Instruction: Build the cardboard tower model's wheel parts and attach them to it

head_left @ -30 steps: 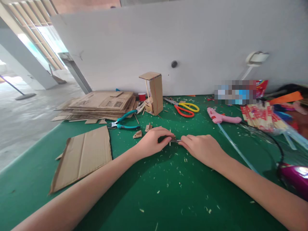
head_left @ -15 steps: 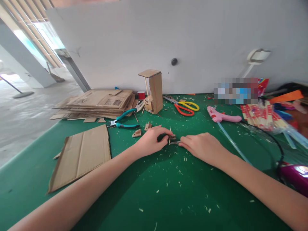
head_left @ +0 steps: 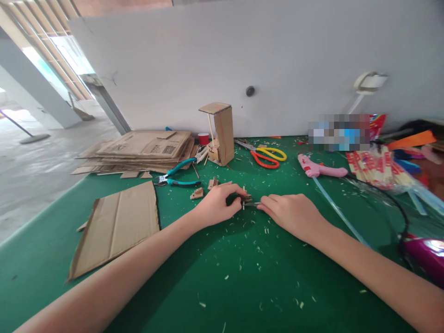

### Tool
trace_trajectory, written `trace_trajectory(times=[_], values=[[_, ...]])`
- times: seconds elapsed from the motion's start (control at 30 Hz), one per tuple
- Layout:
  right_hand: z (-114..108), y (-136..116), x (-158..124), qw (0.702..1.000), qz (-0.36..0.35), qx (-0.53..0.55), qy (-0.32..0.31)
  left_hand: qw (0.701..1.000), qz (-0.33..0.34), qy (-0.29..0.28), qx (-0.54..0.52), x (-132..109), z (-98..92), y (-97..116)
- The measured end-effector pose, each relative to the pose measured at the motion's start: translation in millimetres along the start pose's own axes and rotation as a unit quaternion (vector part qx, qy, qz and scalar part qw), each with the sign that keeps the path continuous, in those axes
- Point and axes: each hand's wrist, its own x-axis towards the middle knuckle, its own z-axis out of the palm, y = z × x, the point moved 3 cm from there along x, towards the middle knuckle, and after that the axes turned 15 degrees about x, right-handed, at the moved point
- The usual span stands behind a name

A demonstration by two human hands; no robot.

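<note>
My left hand [head_left: 218, 204] rests on the green table [head_left: 243, 277] with its fingers pinched on a small brown cardboard piece [head_left: 247, 197] that has a thin stick through it. My right hand [head_left: 290, 213] lies just to the right, fingers closed on a thin metal blade [head_left: 252, 204] whose tip touches that piece. The blade's handle is hidden inside my hand.
Teal pliers [head_left: 177, 175], a cardboard stack [head_left: 145, 149] and a loose cardboard sheet [head_left: 118, 226] lie to the left. A small cardboard tower [head_left: 221, 133], scissors [head_left: 267, 156], a pink glue gun [head_left: 319, 169], stick packets [head_left: 378, 170] and a purple device [head_left: 425, 254] stand behind and right.
Both hands stay almost still on the small piece; only the camera view has shifted slightly.
</note>
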Motion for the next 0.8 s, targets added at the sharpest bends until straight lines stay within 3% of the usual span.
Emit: trace_trajectory(times=[0.2,0.37,0.53,0.73,0.8], values=[[0.1,-0.9,3.1,0.999,-0.036,0.018,-0.036,1.0,0.013,0.01,0.0,1.5,0.5,0.5],[0.0,1.2,0.6,1.0,-0.002,-0.007,0.002,1.0,0.027,0.014,0.002,2.6,0.5,2.0],[-1.6,-0.8,2.3,0.998,-0.048,0.029,-0.04,1.0,0.016,0.011,0.002,1.7,-1.6,2.5],[-0.9,1.1,-0.2,1.0,-0.008,0.003,0.019,1.0,-0.004,-0.004,-0.021,1.6,-2.1,2.2],[0.1,2.1,-0.2,1.0,-0.012,0.013,0.007,0.999,-0.015,-0.015,-0.032,1.2,-1.6,2.1]])
